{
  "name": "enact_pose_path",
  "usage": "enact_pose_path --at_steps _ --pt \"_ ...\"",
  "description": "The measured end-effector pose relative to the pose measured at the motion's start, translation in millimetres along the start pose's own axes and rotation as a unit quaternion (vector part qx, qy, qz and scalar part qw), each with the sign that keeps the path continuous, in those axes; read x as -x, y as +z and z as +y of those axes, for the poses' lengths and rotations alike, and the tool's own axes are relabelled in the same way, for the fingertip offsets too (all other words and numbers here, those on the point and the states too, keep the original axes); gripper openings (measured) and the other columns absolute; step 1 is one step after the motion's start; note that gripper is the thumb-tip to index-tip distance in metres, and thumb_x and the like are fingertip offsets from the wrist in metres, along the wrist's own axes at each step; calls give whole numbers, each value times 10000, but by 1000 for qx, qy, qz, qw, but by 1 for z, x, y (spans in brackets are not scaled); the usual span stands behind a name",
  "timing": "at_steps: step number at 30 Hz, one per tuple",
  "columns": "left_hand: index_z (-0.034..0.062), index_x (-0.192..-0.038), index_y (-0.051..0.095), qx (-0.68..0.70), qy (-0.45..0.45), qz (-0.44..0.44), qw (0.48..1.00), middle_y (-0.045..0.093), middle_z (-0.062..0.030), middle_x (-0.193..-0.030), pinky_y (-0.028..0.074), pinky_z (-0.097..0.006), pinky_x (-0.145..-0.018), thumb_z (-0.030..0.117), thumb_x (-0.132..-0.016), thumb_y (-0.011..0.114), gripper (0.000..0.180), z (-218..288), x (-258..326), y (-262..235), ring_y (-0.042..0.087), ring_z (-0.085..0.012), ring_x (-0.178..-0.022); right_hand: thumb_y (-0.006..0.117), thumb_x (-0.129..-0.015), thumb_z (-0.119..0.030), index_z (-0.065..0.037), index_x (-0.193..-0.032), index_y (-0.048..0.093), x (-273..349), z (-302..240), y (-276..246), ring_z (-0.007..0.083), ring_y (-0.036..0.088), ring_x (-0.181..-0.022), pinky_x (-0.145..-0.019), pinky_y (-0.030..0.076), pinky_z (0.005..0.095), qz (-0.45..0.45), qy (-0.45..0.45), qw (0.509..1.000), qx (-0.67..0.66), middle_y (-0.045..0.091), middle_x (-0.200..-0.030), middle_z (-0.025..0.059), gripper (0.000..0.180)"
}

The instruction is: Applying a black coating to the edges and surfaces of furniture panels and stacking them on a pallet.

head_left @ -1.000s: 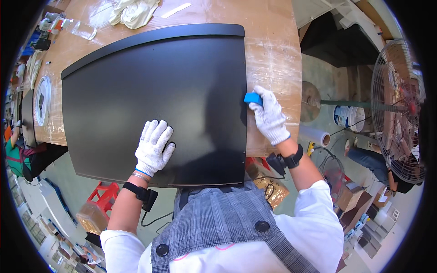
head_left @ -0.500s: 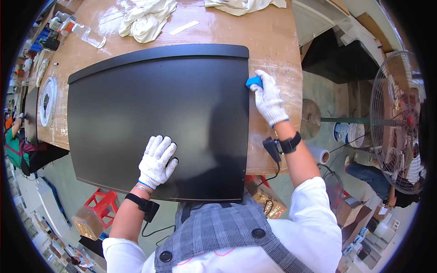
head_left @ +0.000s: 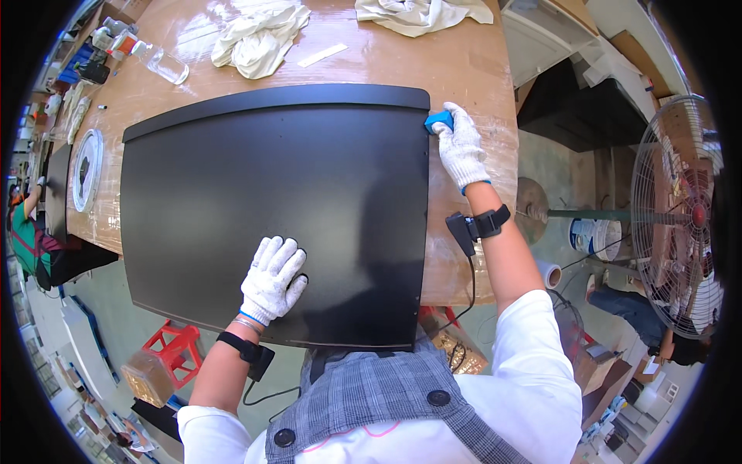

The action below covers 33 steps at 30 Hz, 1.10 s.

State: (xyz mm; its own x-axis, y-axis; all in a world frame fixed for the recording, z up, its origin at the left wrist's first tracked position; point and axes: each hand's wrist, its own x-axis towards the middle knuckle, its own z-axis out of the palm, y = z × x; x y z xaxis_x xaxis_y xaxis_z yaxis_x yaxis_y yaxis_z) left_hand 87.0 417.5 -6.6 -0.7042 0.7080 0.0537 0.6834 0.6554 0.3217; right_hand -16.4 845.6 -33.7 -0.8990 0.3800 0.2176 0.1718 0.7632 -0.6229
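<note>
A large black panel (head_left: 232, 201) with a raised strip along its far edge lies on the table in front of me. My left hand (head_left: 272, 282), in a white knit glove, rests flat on the panel near its front edge, fingers stretched out. My right hand (head_left: 462, 147), gloved the same way, is closed on a small blue block (head_left: 439, 121). The block sits against the panel's right edge, close to the far right corner. The fingertips partly cover it.
The brown table (head_left: 464, 66) holds crumpled white cloths (head_left: 261, 40), a clear bottle (head_left: 161, 62) and a white ring-shaped piece (head_left: 87, 170). On the right stands a large fan (head_left: 680, 216). A red stool (head_left: 171, 352) is at the lower left. Another person (head_left: 39, 240) works at far left.
My right hand has slid the blue block away from me along the panel's right edge, toward the far corner. The left hand stays on the panel. The whole view has shifted slightly.
</note>
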Motion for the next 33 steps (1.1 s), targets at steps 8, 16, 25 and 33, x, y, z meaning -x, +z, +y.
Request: enact_pose_path --at_steps 8,16,25,33 --pt "123 -1268 625 -5 -4 -4 1000 556 -134 -1373 315 -539 -1168 276 -814 706 485 1 0 -2 461 -386 -1334 613 -915 -147 -54 -1308 566 -17 -1 -9 398 572 -1186 -1044 452 451 -68 19 998 3 605 -1260 226 406" --pt "107 -1273 634 7 -6 -9 1000 564 -157 -1380 315 -543 -1176 246 -813 710 487 1 -1 -4 466 -401 -1345 611 -922 -154 -61 -1303 582 -25 11 -8 377 578 -1186 -1042 455 442 -94 10 994 -63 619 -1245 214 393" --pt "106 -1263 640 7 -9 -10 1000 566 -153 -1376 314 -534 -1181 243 -814 706 474 4 -2 -6 472 -396 -1340 622 -914 -151 -53 -1293 588 -23 13 -13 374 596 -1161 -1037 463 425 -108 16 992 -65 623 -1250 213 393" --pt "107 -1264 640 0 -9 -11 1000 561 -156 -1385 308 -533 -1183 249 -818 702 472 3 -1 -5 467 -398 -1346 629 -909 -157 -56 -1294 589 -21 11 -14 362 598 -1179 -1035 466 424 -80 12 994 -71 631 -1239 220 399"
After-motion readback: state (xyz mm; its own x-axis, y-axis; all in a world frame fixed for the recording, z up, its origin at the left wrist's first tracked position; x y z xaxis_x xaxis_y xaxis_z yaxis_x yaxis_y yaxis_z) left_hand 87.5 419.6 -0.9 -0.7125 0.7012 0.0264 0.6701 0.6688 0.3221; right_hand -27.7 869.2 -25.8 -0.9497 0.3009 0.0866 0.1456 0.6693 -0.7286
